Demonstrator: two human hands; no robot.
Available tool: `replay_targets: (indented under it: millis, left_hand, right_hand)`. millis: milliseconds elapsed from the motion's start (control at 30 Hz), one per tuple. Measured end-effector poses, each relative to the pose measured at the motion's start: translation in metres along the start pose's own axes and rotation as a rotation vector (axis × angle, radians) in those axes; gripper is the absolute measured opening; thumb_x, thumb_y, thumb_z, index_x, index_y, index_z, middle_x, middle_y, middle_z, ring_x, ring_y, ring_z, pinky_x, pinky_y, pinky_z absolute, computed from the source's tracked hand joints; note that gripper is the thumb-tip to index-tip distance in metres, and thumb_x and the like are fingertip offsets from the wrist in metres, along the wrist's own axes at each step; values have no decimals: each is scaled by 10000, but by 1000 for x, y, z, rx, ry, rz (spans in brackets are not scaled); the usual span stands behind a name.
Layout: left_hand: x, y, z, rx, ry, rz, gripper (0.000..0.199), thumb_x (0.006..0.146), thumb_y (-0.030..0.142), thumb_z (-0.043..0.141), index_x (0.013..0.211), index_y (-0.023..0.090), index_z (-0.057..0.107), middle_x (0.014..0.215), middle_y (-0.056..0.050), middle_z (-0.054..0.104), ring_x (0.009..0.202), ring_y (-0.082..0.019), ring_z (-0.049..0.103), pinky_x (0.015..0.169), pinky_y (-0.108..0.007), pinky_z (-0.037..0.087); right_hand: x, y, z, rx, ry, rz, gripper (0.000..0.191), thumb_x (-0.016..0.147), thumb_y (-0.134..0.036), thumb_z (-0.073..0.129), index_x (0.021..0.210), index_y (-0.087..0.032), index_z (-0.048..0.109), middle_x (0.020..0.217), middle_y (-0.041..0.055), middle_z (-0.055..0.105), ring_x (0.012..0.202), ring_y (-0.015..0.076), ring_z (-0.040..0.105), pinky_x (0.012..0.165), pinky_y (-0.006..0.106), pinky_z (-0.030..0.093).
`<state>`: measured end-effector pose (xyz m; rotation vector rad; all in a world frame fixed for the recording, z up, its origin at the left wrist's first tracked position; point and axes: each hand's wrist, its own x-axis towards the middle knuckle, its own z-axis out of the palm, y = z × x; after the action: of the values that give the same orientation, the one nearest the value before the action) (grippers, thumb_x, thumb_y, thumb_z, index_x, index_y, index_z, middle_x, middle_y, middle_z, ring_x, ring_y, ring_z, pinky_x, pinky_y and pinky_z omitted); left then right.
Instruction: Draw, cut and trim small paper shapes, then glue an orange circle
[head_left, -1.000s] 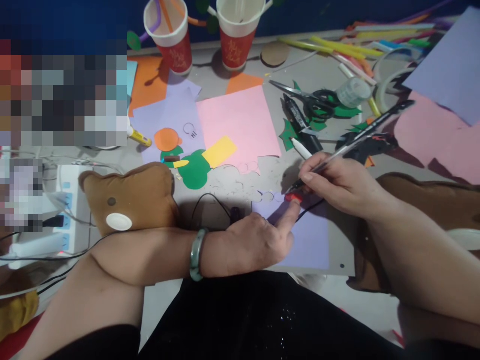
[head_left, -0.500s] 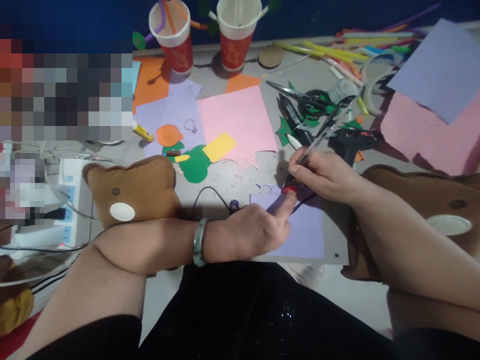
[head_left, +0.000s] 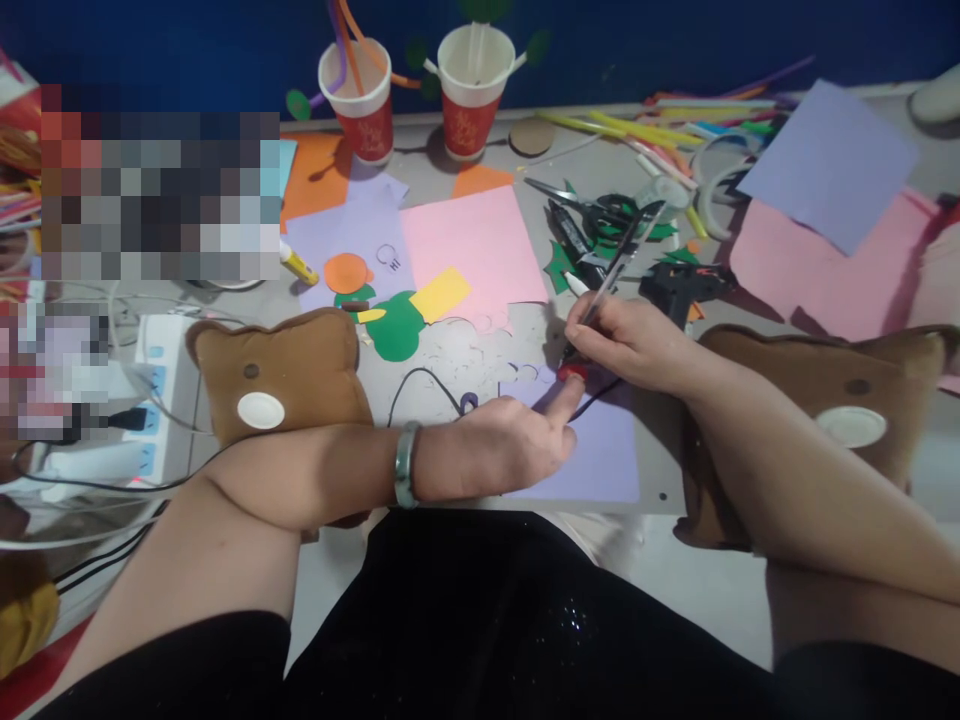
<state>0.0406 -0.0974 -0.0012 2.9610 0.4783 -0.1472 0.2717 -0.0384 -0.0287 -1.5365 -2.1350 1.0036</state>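
Observation:
My right hand [head_left: 637, 345] is closed around a clear-barrelled pen [head_left: 609, 275] with a black end. The pen slants down to the left, its tip at a small red piece [head_left: 571, 371]. My left hand [head_left: 514, 445], below a green bangle, has its index finger stretched out and pressing on that red piece. Its other fingers are curled under and partly hidden. Both hands are over a purple paper sheet [head_left: 600, 460] with a scalloped cut along its top edge. A dark cord with a purple clip [head_left: 469, 402] lies beside my left hand.
Brown cushions [head_left: 300, 350] flank the work area. Scissors [head_left: 592, 200], a black marker [head_left: 574, 235] and a black glue gun [head_left: 686, 285] lie beyond my right hand. Red-and-white paper cups [head_left: 471, 110] stand at the back. A power strip [head_left: 161, 400] with cables is at left.
The view has shifted slightly, so the cups and table appear a little lower and more shows on the right. Both hands keep their places at the red piece.

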Motion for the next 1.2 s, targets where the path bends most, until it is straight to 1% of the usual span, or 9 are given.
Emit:
replay_targets:
  millis: [67, 133, 300, 400, 500, 667, 867, 1033, 1200]
  left_hand:
    - [1, -2, -6, -33, -86, -3, 432, 1020, 60, 352, 1207, 99, 739, 1705, -309, 383, 693, -143, 740, 498, -279, 499]
    - [2, -3, -9, -64, -141, -5, 440, 1024, 67, 379, 1292, 118, 724, 1710, -298, 389, 742, -148, 754, 532, -273, 522]
    - [3, -7, -11, -155, -150, -20, 471, 1036, 70, 353, 1335, 143, 709, 1614, -264, 525, 805, -166, 760, 611, -275, 534]
    - [3, -7, -12, -197, -172, -51, 476, 1044, 79, 342, 1334, 155, 711, 1495, -241, 620, 800, -176, 752, 647, -294, 542]
    - [4, -6, -12, -214, -196, -68, 485, 1048, 83, 334, 1356, 159, 702, 1399, -228, 669, 809, -182, 746, 667, -300, 543]
    - [6, -5, -8, -196, -175, -74, 488, 1037, 81, 314, 1307, 142, 716, 1407, -239, 649, 809, -199, 741, 632, -307, 521]
    - [4, -4, 2, -143, -113, -66, 446, 1028, 85, 341, 1259, 112, 721, 1369, -255, 663, 739, -177, 710, 614, -307, 502]
    - [2, -4, 1, -119, -110, -55, 488, 1023, 74, 299, 1285, 105, 710, 1457, -283, 613, 735, -183, 711, 621, -330, 510]
    - [2, -4, -4, -99, -106, -51, 461, 1020, 69, 320, 1260, 107, 711, 1496, -286, 596, 725, -178, 719, 572, -310, 495]
  right_hand:
    - [0, -2, 0, 15, 6, 11, 216, 923, -451, 634, 835, -259, 585, 657, -7, 597, 639, 200, 551, 656, 334, 431]
    - [1, -5, -1, 19, 10, 11, 216, 916, -449, 636, 829, -259, 585, 662, -6, 603, 650, 202, 561, 659, 333, 433]
    - [0, -12, -2, -14, 33, 37, 189, 911, -415, 627, 823, -252, 590, 667, 5, 628, 652, 211, 580, 656, 339, 432]
    - [-3, -13, -2, -17, 58, 71, 196, 920, -413, 629, 813, -252, 592, 643, -2, 633, 611, 196, 567, 632, 330, 424]
    - [-8, -14, 0, 7, 82, 100, 226, 931, -435, 646, 806, -253, 596, 624, -9, 635, 596, 185, 567, 623, 324, 433]
    - [-16, -17, 4, 38, 161, 136, 243, 943, -456, 643, 813, -258, 590, 618, -11, 658, 593, 190, 596, 610, 329, 453]
    - [-22, -21, 9, 108, 178, 245, 212, 932, -420, 642, 804, -277, 551, 544, -32, 628, 462, 180, 565, 521, 331, 445]
    - [-21, -21, 10, 157, 197, 231, 251, 927, -434, 663, 786, -283, 520, 539, -37, 628, 446, 176, 568, 486, 324, 444]
    - [-18, -19, 8, 93, 193, 221, 220, 934, -398, 631, 778, -277, 532, 533, -33, 634, 451, 170, 551, 495, 323, 440]
